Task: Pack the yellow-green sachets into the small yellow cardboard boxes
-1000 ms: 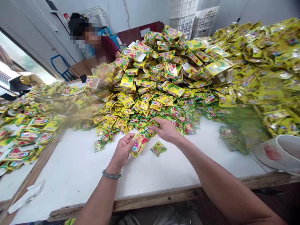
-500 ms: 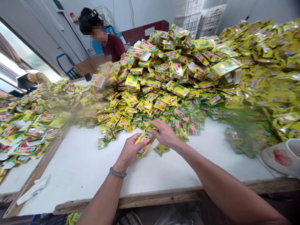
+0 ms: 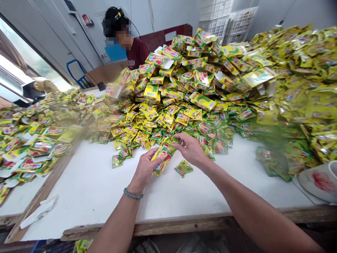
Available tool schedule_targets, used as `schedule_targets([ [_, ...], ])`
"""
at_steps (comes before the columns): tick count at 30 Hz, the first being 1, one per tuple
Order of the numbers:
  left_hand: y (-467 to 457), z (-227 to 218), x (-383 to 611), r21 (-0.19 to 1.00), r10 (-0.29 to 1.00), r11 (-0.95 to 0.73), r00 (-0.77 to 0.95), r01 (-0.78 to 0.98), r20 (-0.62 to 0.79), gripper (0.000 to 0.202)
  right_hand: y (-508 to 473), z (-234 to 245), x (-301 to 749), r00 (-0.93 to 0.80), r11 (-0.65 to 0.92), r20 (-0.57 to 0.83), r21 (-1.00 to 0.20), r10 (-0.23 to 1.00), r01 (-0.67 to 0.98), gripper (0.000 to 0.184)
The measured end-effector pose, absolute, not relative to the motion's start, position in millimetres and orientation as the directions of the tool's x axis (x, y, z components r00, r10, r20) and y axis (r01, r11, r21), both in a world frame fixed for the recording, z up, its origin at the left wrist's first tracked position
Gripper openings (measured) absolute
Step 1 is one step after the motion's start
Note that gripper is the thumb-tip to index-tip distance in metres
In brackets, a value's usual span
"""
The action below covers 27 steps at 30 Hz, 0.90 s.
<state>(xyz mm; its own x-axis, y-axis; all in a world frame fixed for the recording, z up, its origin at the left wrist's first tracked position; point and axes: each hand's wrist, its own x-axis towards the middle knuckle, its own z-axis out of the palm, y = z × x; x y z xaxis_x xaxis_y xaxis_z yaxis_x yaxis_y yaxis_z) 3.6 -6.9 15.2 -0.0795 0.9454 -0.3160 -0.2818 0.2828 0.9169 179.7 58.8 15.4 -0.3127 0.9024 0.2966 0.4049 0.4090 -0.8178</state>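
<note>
My left hand [image 3: 144, 167] is closed round a small yellow and green carton [image 3: 162, 160] with a red print, thumb across its front. The carton tilts, its upper end pointing away and to the right. At that upper end, the curled fingers of my right hand [image 3: 192, 149] pinch the carton's edge; whether a sachet is also between them is hidden. Just below my right hand a couple of green sachets [image 3: 183, 168] lie on the white tabletop [image 3: 105, 196]. Beyond both hands spreads a heap of yellow and green sachets [image 3: 150, 114].
Cartons [image 3: 200, 77] are piled over the sachets; more cartons [image 3: 39, 146] lie left of a wooden strip [image 3: 52, 179]. A large sachet heap [image 3: 302, 80] rises at right. A flowered white container [image 3: 318, 182] stands near the right edge. Across the table is another person [image 3: 137, 52].
The right hand has shifted slightly right along the carton's upper end, its fingers more curled. More of the carton's front shows. The view has shifted a little; the other person appears further right.
</note>
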Motion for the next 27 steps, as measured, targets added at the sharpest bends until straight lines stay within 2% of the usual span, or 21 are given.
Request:
schedule_targets([
  [3,-6.5,15.5,4.3,0.919,0.945,0.282,-0.088,-0.275,-0.316,0.053,58.6,14.9,178.7,-0.348,0.452,0.327,-0.805,0.878,0.384,0.008],
  [6,-5.9,14.3,5.4,0.925,0.949,0.265,-0.097,-0.270,-0.301,0.051,56.1,16.2,176.4,-0.400,0.483,0.338,-0.804,0.852,0.347,0.012],
  [12,-5.7,12.9,6.0,0.939,0.963,0.236,-0.071,-0.250,-0.260,0.052,59.9,20.5,180.2,-0.326,0.441,0.331,-0.819,0.886,0.368,0.010],
  [19,-8.4,3.0,-0.1,0.964,0.976,0.216,-0.002,-0.157,-0.219,0.048,56.5,18.9,177.1,-0.415,0.482,0.328,-0.801,0.849,0.355,0.012],
  [24,-6.7,-1.4,3.8,0.950,0.969,0.229,-0.044,-0.212,-0.243,0.049,53.3,21.7,174.0,-0.404,0.473,0.326,-0.809,0.855,0.348,0.015],
  [27,-5.3,2.0,9.1,0.937,0.961,0.217,-0.107,-0.274,-0.254,0.049,50.6,22.5,171.9,-0.355,0.476,0.360,-0.815,0.863,0.331,0.009],
])
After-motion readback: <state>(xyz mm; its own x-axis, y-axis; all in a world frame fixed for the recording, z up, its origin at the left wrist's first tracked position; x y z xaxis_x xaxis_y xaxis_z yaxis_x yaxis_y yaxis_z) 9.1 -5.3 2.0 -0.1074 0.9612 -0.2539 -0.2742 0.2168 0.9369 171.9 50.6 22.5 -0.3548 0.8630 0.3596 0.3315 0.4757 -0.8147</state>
